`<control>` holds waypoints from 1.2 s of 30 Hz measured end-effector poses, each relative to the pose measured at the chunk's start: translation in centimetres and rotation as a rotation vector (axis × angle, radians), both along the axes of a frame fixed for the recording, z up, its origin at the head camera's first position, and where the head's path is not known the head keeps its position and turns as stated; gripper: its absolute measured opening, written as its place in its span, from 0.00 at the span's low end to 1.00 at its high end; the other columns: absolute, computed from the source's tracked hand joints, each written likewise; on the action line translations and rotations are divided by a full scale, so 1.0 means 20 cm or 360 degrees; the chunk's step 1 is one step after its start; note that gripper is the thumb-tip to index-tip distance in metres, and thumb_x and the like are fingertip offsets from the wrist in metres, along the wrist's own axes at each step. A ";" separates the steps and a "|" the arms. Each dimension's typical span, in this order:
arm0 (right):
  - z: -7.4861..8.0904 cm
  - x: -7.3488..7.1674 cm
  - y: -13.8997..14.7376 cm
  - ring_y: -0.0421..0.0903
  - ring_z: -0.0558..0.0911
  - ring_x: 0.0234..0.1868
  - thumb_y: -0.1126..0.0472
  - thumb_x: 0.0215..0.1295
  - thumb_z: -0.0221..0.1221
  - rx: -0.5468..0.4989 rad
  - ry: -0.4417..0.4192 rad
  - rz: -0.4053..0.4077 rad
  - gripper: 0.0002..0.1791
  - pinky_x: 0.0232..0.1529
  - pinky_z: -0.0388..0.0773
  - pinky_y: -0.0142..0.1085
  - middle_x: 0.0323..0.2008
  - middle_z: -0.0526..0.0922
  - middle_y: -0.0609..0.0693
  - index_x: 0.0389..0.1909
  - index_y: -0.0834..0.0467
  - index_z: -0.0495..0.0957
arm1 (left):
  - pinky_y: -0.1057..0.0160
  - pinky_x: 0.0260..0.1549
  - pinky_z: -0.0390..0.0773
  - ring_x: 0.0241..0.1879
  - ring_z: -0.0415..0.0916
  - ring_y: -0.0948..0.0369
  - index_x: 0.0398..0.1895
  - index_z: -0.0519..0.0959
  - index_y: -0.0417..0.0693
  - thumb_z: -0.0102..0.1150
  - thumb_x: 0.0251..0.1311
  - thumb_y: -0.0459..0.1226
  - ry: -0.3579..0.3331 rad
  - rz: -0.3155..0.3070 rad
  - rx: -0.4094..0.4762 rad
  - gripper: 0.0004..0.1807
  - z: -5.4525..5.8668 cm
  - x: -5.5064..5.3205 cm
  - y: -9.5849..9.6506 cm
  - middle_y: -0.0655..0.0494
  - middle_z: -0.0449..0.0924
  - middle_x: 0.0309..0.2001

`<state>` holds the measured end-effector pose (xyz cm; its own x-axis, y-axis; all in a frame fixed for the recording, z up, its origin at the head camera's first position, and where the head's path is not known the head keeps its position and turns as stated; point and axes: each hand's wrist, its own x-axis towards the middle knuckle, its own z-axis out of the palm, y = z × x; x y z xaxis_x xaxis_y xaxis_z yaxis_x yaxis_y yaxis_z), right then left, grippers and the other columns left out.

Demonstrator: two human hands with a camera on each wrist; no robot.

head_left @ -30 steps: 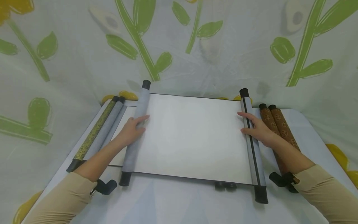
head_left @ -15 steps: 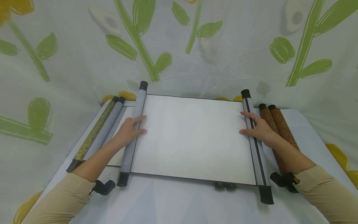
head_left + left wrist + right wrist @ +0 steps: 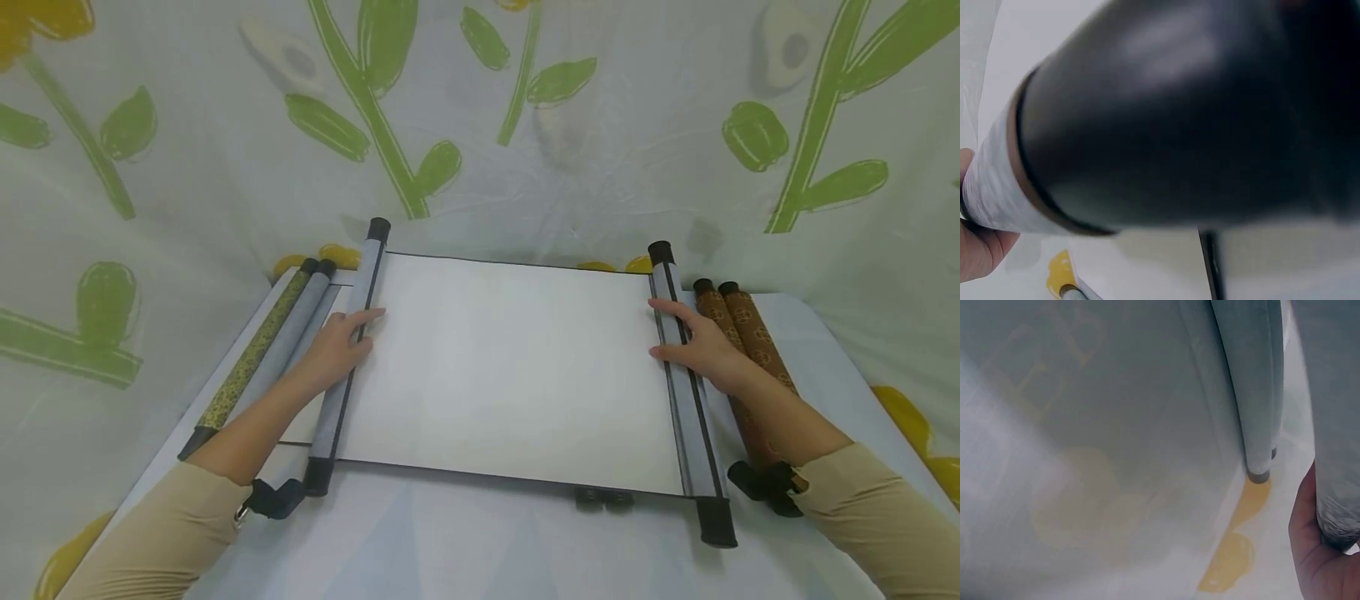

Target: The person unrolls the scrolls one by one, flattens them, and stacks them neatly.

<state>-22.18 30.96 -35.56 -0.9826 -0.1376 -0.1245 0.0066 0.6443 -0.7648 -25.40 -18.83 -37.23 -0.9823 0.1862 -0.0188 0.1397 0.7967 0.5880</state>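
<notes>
A hanging scroll [image 3: 517,375] with a blank white sheet lies partly unrolled in the head view, between two grey-blue rolled ends with black caps. My left hand [image 3: 336,346] grips the left roll [image 3: 330,417], thumb and a finger reaching onto its inner side. On the right roll [image 3: 686,400], my right hand [image 3: 699,343] holds in the same way. In the left wrist view a black end cap [image 3: 1147,137] fills much of the picture, with the left hand [image 3: 982,250] at the edge. The right hand [image 3: 1316,556] cups the roll [image 3: 1341,412] in the right wrist view.
Left of the open scroll lie a yellow-green patterned roll [image 3: 258,354] and a grey-blue roll [image 3: 288,333]. Two brown patterned rolls [image 3: 757,333] lie at right. Dark round ends [image 3: 603,498] stick out under the sheet's front edge. A flower-printed curtain [image 3: 600,167] stands behind the table.
The left roll has moved left with my left hand and turned, showing a dark strip along it. The right roll has shifted slightly right. The white sheet between them is wider.
</notes>
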 end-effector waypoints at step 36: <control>0.00 0.00 0.05 0.72 0.45 0.68 0.54 0.60 0.64 0.0022 -0.0132 -0.0110 0.46 0.58 0.47 0.72 0.72 0.37 0.69 0.74 0.52 0.48 | 0.34 0.49 0.67 0.59 0.58 0.32 0.69 0.61 0.44 0.51 0.65 0.36 -0.0041 0.0030 0.0045 0.29 -0.03 -0.01 -0.13 0.23 0.51 0.64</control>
<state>-22.15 31.96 -35.46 -0.9760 -0.0673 -0.2069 0.1143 0.6505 -0.7508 -25.58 -21.47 -37.73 -0.9849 0.1685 -0.0393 0.1093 0.7822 0.6134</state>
